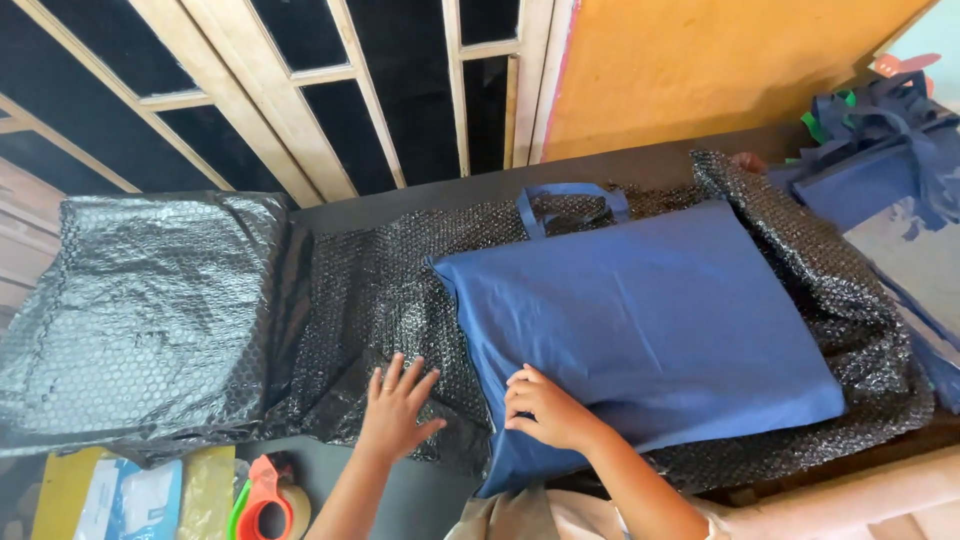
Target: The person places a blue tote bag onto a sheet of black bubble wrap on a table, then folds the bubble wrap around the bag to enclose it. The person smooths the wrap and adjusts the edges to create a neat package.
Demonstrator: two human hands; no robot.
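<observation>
A dark tabletop (420, 500) beneath wood-framed windows is spread with black bubble wrap (380, 300). On the wrap a flat blue fabric bag (640, 320) is laid, handles away. Its near-left corner is pressed by the right hand (545, 408), fingers curled, gripping nothing. Left of the bag, the wrap is flattened by the left hand (398, 408), fingers splayed. Farther left, a tape dispenser (265, 500) is seen.

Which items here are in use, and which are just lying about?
In use: blue fabric bag, black bubble wrap, left hand, right hand.
Lying about: tape dispenser, yellow packets, stack of blue bags, wrapped bundle.
</observation>
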